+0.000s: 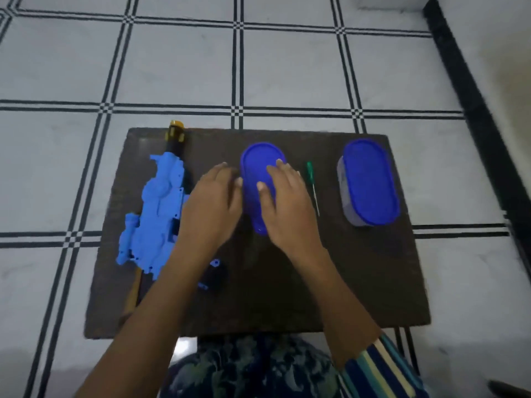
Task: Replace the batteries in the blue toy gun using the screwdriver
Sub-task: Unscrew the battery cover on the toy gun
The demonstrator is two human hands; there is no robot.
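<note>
The blue toy gun (156,214) lies on the left of the small dark table (359,282), its yellow and black muzzle pointing away from me. A green-handled screwdriver (312,186) lies between two oval containers with blue lids. My right hand (287,202) rests on top of the middle container (260,162), fingers spread over its lid. Against that container's left side sits my left hand (214,205), fingers slightly curled and the thumb tip touching the lid's edge. It also covers part of the gun's right side. A small dark piece with blue bits (214,275) lies below my left wrist.
A second lidded container (370,182) stands at the right of the table. The table stands on a white tiled floor with black lines. A black skirting and wall run along the right. My patterned lap is at the table's near edge.
</note>
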